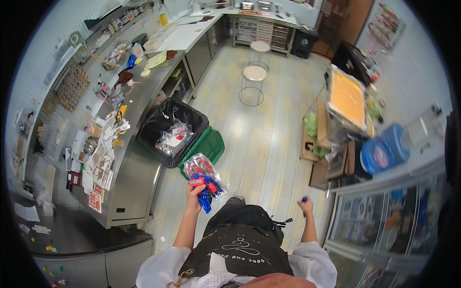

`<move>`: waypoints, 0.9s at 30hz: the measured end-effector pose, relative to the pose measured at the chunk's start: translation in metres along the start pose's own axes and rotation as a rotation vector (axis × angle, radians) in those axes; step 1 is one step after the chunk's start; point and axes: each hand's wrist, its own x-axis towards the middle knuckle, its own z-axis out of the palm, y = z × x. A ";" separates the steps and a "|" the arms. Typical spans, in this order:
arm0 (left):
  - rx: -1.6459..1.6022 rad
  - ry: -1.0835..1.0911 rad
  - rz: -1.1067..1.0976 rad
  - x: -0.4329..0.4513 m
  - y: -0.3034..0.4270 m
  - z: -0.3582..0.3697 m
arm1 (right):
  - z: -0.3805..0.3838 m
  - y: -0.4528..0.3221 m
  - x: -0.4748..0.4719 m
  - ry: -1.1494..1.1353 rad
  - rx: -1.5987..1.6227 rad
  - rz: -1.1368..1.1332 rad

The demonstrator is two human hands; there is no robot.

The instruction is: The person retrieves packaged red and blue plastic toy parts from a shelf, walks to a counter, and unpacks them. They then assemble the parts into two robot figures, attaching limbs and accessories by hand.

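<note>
My left hand (195, 197) grips a red and blue toy robot figure (204, 189) together with a clear plastic bag (212, 169) that has red pieces in it. The figure and bag hang over the floor, close to the green lid (212, 144) of a waste bin. On the other side of my black apron (239, 244), my right hand (306, 206) is closed around a small dark blue piece (304, 198); most of that piece is hidden by the fingers.
An open bin with a black liner (147, 135) holds plastic waste beside the steel counter (138, 144), which carries papers and tools. Two round stools (254, 73) (260, 46) stand ahead. At right are a tray of orange sheet (347, 99), a blue water bottle (385, 149) and a glass-door cabinet (367, 212).
</note>
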 end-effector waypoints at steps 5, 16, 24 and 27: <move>-0.119 0.116 0.035 0.179 -0.008 0.048 | -0.044 -0.236 0.232 0.067 -0.007 -0.334; -0.221 -0.071 -0.007 0.602 0.089 0.250 | -0.014 -0.388 0.476 -0.002 0.418 0.091; -0.268 0.111 0.009 0.874 0.147 0.295 | 0.031 -0.629 0.745 -0.212 0.583 0.060; -0.265 0.276 0.062 0.942 0.186 0.294 | 0.055 -0.805 0.839 -0.435 0.490 -0.271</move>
